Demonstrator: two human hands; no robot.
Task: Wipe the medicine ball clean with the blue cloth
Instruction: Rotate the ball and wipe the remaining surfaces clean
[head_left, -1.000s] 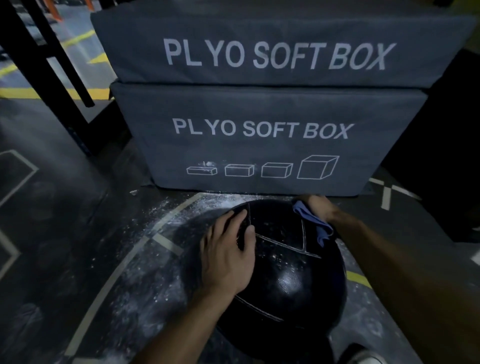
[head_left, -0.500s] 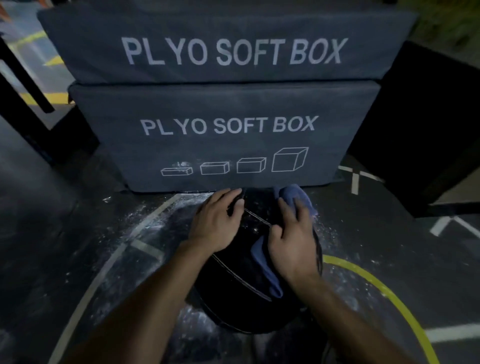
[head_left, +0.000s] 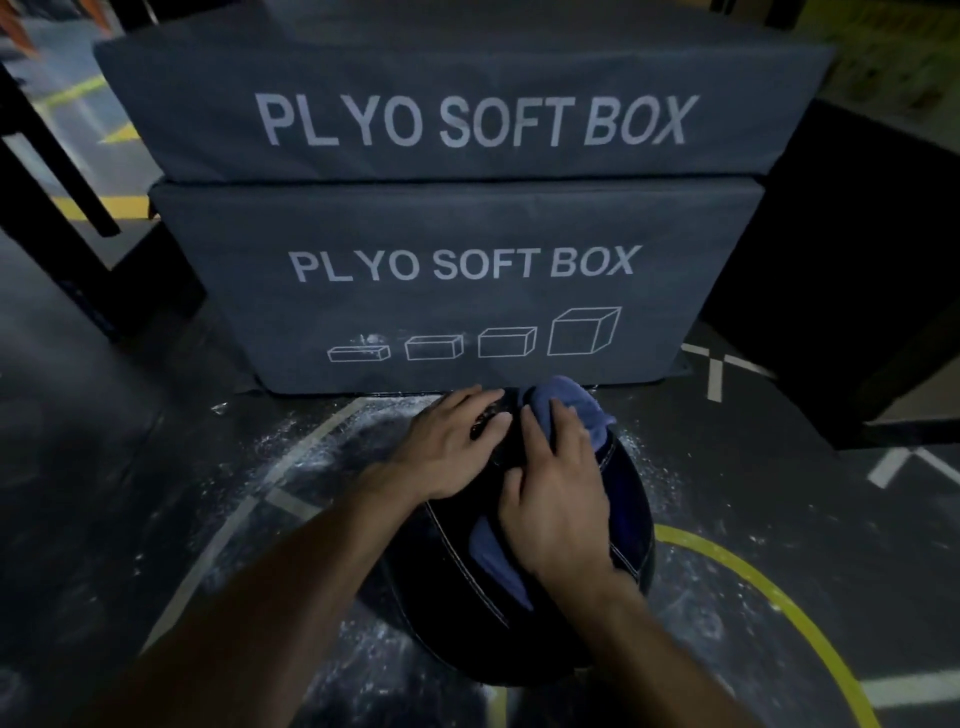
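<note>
A black medicine ball (head_left: 452, 597) with pale stitched seams sits on the dark floor just in front of the stacked boxes. My left hand (head_left: 447, 447) lies flat on the ball's upper left side, fingers straight. My right hand (head_left: 558, 499) presses the blue cloth (head_left: 566, 402) onto the top of the ball with straight fingers; cloth shows beyond the fingertips and below the palm. Much of the ball's top is hidden under both hands.
Two grey foam boxes (head_left: 467, 291) marked PLYO SOFT BOX are stacked directly behind the ball. White powder (head_left: 311, 447) is scattered on the floor around it. A black block (head_left: 852, 270) stands at right, dark rack legs (head_left: 47, 171) at left. A yellow curved line (head_left: 769, 592) runs at lower right.
My right hand came from the ball's far right side onto its top with the cloth. My left hand shifted toward the ball's far upper side. The view moved closer.
</note>
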